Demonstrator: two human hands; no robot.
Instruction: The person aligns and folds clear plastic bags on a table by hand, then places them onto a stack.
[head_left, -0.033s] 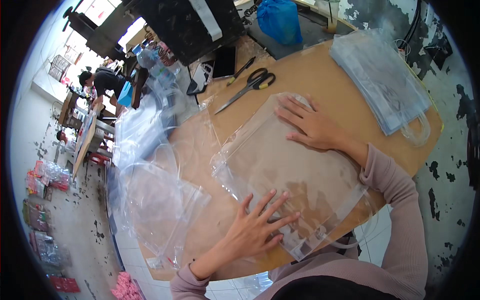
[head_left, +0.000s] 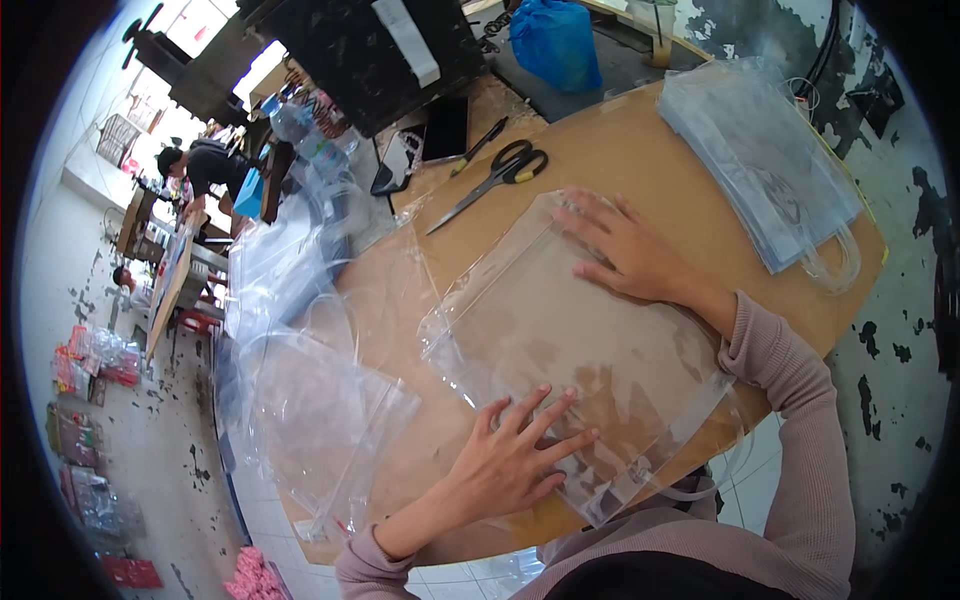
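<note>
Centre frame: clear plastic bag (head_left: 560,330) lies flat on brown table (head_left: 620,140), looks empty. Left hand (head_left: 515,460) and right hand (head_left: 625,255) well apart, fingers spread, pressing it. Bag stack (head_left: 755,155) upper right.

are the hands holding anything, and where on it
Nothing is gripped. Both hands press flat on the clear plastic bag on the table: left hand on its near edge, right hand on its far end.
</note>
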